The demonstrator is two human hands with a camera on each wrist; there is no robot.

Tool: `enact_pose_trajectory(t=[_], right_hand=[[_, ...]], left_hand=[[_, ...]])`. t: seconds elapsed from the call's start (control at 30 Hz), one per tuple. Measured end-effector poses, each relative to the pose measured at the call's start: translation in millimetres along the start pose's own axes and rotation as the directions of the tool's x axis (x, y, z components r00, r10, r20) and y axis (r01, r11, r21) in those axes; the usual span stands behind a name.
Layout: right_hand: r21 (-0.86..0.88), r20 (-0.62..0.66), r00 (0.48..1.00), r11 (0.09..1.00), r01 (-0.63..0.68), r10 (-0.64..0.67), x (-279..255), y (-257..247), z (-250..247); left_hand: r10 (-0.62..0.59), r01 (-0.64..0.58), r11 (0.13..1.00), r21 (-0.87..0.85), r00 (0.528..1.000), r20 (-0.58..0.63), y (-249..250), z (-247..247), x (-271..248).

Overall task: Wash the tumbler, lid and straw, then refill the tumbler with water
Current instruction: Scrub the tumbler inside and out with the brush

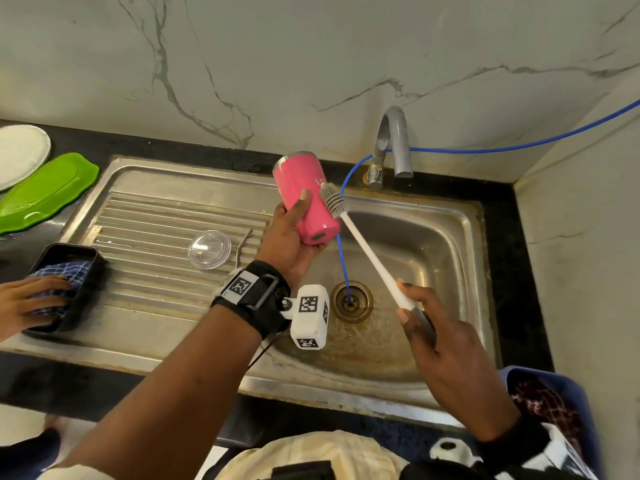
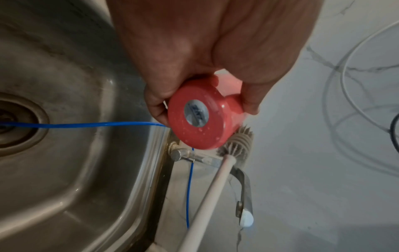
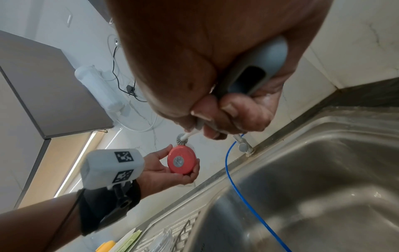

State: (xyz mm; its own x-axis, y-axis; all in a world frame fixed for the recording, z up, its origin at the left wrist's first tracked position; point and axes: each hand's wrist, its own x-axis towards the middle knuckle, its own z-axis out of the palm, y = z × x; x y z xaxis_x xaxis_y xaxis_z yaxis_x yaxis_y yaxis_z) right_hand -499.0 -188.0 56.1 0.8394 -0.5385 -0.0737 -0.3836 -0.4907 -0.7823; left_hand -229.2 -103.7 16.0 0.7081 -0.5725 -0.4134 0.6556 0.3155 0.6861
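My left hand point(image 1: 294, 230) grips the pink tumbler point(image 1: 304, 195) tilted over the sink basin, its base toward me point(image 2: 197, 114) point(image 3: 181, 161). My right hand point(image 1: 426, 323) holds the grey grip of a white-handled bottle brush point(image 1: 367, 251). The brush's grey bristle head point(image 1: 333, 199) lies against the tumbler's outer side point(image 2: 237, 143). The clear lid point(image 1: 209, 249) and the bent metal straw point(image 1: 243, 247) lie on the ribbed drainboard, left of the tumbler.
The steel sink point(image 1: 464, 244) has a drain point(image 1: 351, 301) with a blue hose point(image 1: 343, 258) running into it. A grey tap point(image 1: 391, 147) stands behind. Another person's hand point(image 1: 31, 303) rests on a blue cloth in a black tray point(image 1: 79, 289). A green dish point(image 1: 45, 192) sits far left.
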Motion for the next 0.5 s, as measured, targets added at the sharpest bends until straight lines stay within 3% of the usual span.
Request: enact_pose_trajectory(t=[0.5], right_hand=[[-0.008,0.026,1.000,1.000,0.013,-0.012,6.8,0.1,7.4]], left_hand=[[-0.060,0.055,0.992,-0.114,0.997,-0.041,-2.6,-5.6,-8.6]])
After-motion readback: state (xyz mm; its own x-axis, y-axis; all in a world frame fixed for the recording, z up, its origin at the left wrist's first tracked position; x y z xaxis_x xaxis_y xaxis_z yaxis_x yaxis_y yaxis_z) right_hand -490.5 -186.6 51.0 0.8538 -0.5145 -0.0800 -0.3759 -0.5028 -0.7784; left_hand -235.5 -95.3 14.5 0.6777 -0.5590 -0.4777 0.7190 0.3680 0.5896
